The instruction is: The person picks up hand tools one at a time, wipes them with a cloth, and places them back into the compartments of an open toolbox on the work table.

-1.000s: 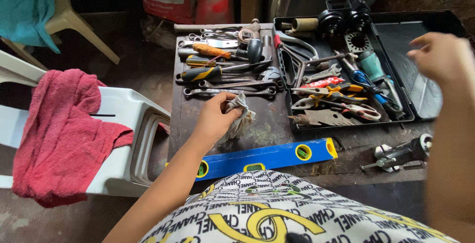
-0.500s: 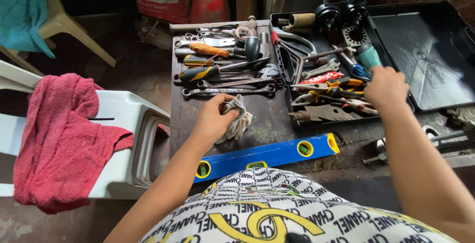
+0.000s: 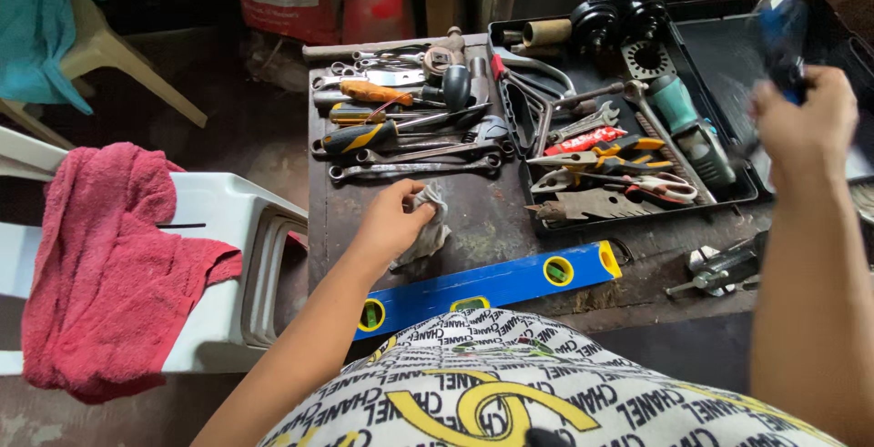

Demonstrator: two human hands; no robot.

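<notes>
Far left: a red towel [image 3: 109,265] hangs over a white plastic chair [image 3: 232,265]; a teal cloth [image 3: 36,37] lies on a second chair behind.
Table [image 3: 496,219]: dark, worn top, carrying loose tools and an open black tool case [image 3: 728,194].
Loose tools: wrenches [image 3: 414,168] and screwdrivers [image 3: 364,134], one with an orange handle [image 3: 375,92], lie in rows at the far left part of the table.
Left hand [image 3: 393,221]: resting on the table just below the wrenches, grip pinching a crumpled grey rag [image 3: 428,228]; the rag touches the table top.
Level: a blue spirit level [image 3: 487,287] with yellow ends lies along the near edge, just beside the left forearm.
Tool case contents: pliers with yellow and black handles [image 3: 619,157], a red-handled tool [image 3: 590,142], scissors [image 3: 660,187] and a teal-bodied tool [image 3: 678,106].
Right hand [image 3: 806,128]: raised above the case's right half, grip pressed around a blue-handled tool [image 3: 785,33]; the tool is blurred and its kind cannot be told.
Near right: a metal fitting [image 3: 719,269] lies on the table edge beside the right forearm.
</notes>
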